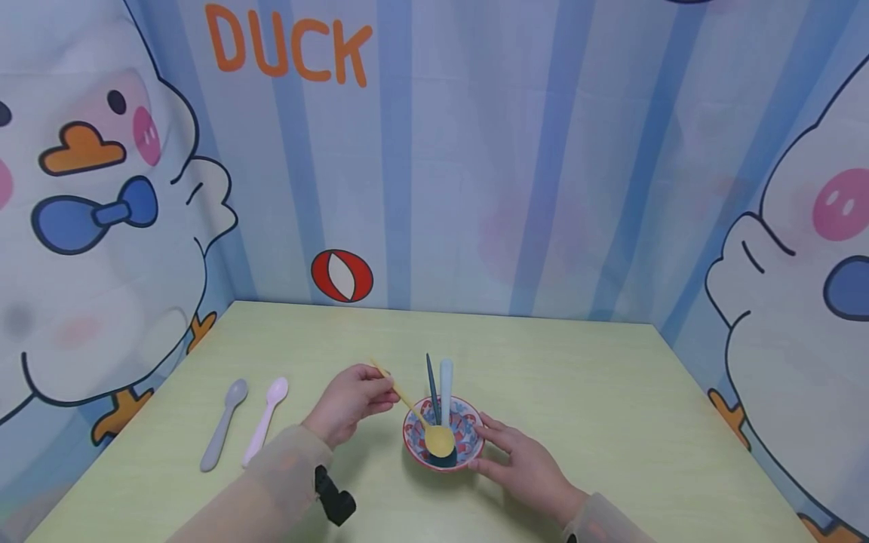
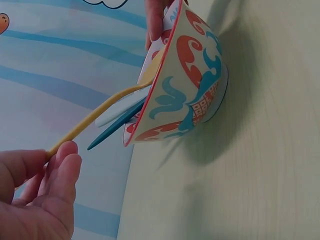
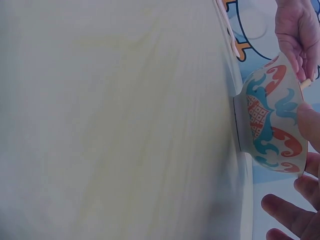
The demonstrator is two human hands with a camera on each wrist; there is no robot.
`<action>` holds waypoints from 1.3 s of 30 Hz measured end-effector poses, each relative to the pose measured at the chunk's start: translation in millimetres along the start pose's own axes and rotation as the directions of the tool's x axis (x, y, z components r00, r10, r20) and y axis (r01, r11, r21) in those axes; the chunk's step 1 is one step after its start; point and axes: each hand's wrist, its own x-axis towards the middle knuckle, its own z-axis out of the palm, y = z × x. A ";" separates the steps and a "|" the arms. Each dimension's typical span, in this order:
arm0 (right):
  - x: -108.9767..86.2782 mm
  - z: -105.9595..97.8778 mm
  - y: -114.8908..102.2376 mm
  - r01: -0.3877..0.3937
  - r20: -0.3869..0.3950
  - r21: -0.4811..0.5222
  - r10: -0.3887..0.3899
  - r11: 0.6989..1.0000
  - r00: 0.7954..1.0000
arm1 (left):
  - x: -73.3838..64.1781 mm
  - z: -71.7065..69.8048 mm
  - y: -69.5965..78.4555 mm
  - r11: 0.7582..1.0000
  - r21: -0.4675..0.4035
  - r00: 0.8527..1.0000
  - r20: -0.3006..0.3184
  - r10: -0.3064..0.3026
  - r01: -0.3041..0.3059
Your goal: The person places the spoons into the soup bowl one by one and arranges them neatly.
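Observation:
My left hand [image 1: 356, 400] pinches the handle of a yellow spoon [image 1: 440, 441] between thumb and fingertips, near the handle's end. The spoon's head lies over the inside of a red-rimmed, patterned bowl [image 1: 465, 422]. Two more spoons stand in the bowl, leaning toward its far side: a light blue one [image 1: 446, 385] and a dark teal one [image 1: 431, 385], whose head shows under the yellow spoon. At the bowl's right side, my right hand [image 1: 526, 471] holds the rim with thumb and fingers, as the right wrist view shows; its other fingers are spread.
To the left on the pale yellow-green table [image 1: 577, 377] lie a grey spoon [image 1: 220, 434] and a pink spoon [image 1: 265, 426], side by side. Behind the table hangs a blue striped curtain [image 1: 462, 151] with printed ducks. A black strap piece [image 1: 334, 498] hangs at the left sleeve.

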 end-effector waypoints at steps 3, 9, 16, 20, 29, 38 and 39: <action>-0.2 0.2 0.2 0.013 -0.009 -0.004 -0.013 1.000 1.000 | 2.4 2.5 -0.4 0.999 0.044 1.000 0.014 -0.002 0.001; -0.8 0.5 0.0 0.016 -0.021 -0.006 -0.016 1.000 1.000 | 8.7 6.5 -2.0 0.996 0.094 1.000 0.026 -0.010 0.007; -1.2 0.6 0.2 0.011 -0.028 -0.007 -0.011 1.000 1.000 | 13.1 13.1 -2.4 0.993 0.121 0.999 0.033 -0.020 0.016; -0.9 1.7 1.7 0.007 -0.035 -0.013 -0.008 1.000 0.999 | 15.3 16.7 -3.0 0.989 0.144 0.999 0.033 -0.021 0.016; -0.7 1.7 3.0 0.014 -0.031 -0.011 -0.014 1.000 0.999 | 27.1 22.3 -10.7 0.993 0.120 1.000 0.005 -0.016 0.015; -0.8 2.0 4.0 0.009 -0.016 -0.005 -0.009 1.000 1.000 | 35.1 28.0 -15.3 0.994 0.102 1.000 -0.009 -0.025 0.026; -0.8 2.1 4.1 0.008 -0.015 -0.004 -0.008 1.000 1.000 | 35.2 28.5 -15.3 0.994 0.108 1.000 -0.008 -0.027 0.028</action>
